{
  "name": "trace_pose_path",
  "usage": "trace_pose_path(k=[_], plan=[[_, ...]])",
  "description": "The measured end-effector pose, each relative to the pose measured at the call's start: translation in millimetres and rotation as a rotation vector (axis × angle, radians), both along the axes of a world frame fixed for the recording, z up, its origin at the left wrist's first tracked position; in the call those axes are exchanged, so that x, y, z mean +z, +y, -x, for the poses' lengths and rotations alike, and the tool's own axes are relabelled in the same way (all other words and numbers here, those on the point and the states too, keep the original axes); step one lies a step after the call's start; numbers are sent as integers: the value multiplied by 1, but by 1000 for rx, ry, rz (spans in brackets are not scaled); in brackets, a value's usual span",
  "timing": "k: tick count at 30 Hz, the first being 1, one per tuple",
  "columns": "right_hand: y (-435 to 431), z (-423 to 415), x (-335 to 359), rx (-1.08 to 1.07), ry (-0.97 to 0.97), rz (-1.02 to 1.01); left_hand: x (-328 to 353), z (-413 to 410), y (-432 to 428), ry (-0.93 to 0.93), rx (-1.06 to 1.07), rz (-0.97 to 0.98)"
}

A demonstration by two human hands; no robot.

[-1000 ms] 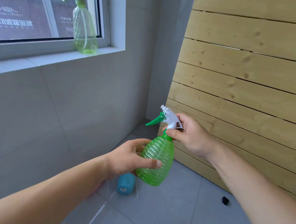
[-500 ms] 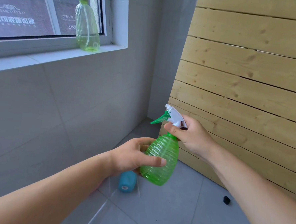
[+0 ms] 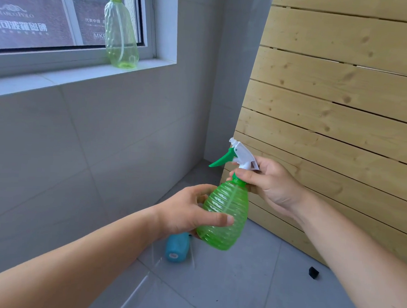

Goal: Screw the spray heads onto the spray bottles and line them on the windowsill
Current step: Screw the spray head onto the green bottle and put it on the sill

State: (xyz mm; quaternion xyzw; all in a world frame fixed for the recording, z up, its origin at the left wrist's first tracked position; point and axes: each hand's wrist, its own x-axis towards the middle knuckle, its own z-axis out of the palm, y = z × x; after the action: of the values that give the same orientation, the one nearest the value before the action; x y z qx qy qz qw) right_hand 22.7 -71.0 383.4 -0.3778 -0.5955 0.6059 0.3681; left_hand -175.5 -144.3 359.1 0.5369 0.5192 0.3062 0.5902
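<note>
My left hand [image 3: 187, 214] wraps the ribbed belly of a round green spray bottle [image 3: 227, 217], held in the air and tilted a little. A white spray head with a green trigger [image 3: 239, 155] sits on its neck. My right hand [image 3: 267, 184] pinches the green collar at the base of that head. A tall pale-green spray bottle [image 3: 120, 34] with its head on stands upright at the right end of the windowsill [image 3: 59, 76], up left.
A blue bottle [image 3: 177, 247] lies on the grey floor tiles below my left hand. A small black piece [image 3: 313, 272] lies on the floor to the right. A slatted wooden panel [image 3: 343, 114] leans against the wall on the right.
Both hands and the green bottle have risen slightly and shifted right. The grip on the body and collar is unchanged.
</note>
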Motion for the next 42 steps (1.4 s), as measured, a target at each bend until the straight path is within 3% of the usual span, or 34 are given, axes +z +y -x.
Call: trace_pose_path(k=[4, 9, 19, 27, 36, 42], plan=[[1, 6, -5, -65, -75, -81, -1, -1, -1, -4, -8, 11], [6, -6, -1, 68, 126, 92, 2, 5, 0, -43, -14, 19], [4, 11, -11, -121, 86, 9, -1, 2, 2, -33, 64, 7], [0, 19, -13, -176, 129, 120, 9, 14, 15, -106, 180, -82], [7, 97, 36, 3, -10, -223, 63, 74, 22, -242, 375, -324], [47, 179, 81, 64, -112, -383, 106, 147, 45, -46, 529, -487]])
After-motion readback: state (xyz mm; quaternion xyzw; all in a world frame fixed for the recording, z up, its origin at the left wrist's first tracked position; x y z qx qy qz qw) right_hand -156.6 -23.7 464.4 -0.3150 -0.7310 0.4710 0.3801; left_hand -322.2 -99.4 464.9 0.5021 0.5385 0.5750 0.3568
